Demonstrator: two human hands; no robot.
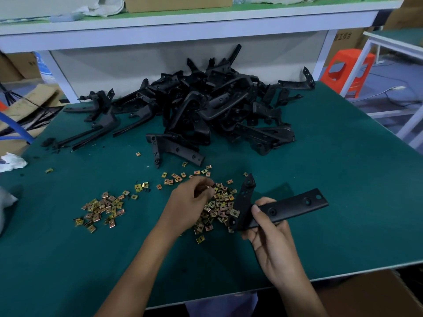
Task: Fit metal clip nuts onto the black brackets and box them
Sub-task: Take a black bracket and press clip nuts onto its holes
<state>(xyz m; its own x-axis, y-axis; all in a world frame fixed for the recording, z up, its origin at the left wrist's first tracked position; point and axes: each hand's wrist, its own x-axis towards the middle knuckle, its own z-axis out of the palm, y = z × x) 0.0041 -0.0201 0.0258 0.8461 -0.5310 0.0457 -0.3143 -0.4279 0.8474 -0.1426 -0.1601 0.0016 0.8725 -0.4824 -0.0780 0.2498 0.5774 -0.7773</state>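
Black bracket [281,208] in right hand [272,243] grip.

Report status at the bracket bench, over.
Left hand pinching a clip nut over the nut pile. Right hand gripping one black bracket. No obstruction between hands.

A single wide-angle view from the person's head looks forward and down over the green surface [343,179]. It sits close above the left hand [190,202] and right hand [269,229] near the front edge, and reaches the far shelf [183,24].
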